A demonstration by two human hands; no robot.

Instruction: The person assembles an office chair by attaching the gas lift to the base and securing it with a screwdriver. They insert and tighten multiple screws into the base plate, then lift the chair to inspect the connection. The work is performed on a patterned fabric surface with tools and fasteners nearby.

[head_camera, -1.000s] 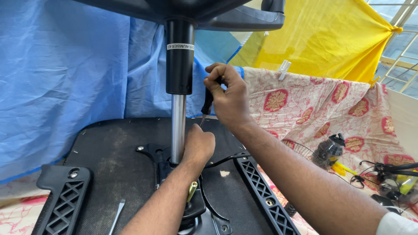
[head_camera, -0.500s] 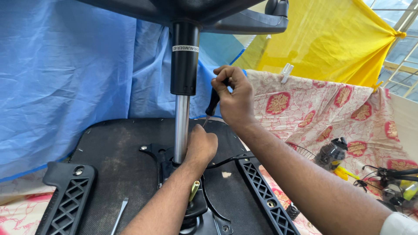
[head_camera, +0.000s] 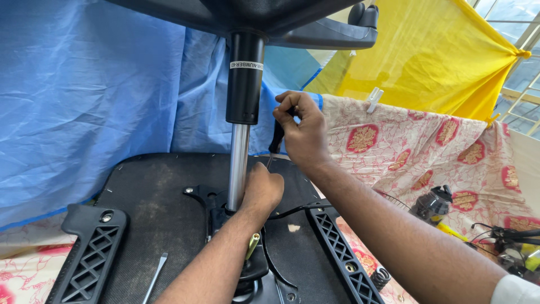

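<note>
The slim black-handled screwdriver [head_camera: 275, 141] is in my right hand [head_camera: 302, 132], fingers closed around the top of its handle; its long axis runs steeply down and slightly to my left, the metal tip passing behind the knuckles of my left hand [head_camera: 262, 188], so I cannot see where the tip seats. My left hand is curled shut at the foot of the shiny steel piston rod [head_camera: 238, 166], pressed against the rod just where it enters the black metal mechanism plate [head_camera: 211, 205]; whether it grips a part there or merely braces I cannot tell. The right hand sits above and a little right of the left, so the tool lies between the two, just beside the rod and nearly parallel to it. Above, the rod enters the black gas-lift cylinder with a white label band [head_camera: 245, 79], which carries the black chair base [head_camera: 264, 17] overhead. The plate is fixed to the upturned black fabric seat underside [head_camera: 152, 197]. A black lattice-patterned plastic armrest bracket [head_camera: 90, 253] lies at the left edge, another [head_camera: 337, 242] at the right. A loose flat steel tool [head_camera: 154, 276] rests on the seat, well apart from both hands, and a brass-coloured lever tip [head_camera: 251, 245] shows beside my left forearm. Blue sheeting [head_camera: 84, 95] hangs behind.
</note>
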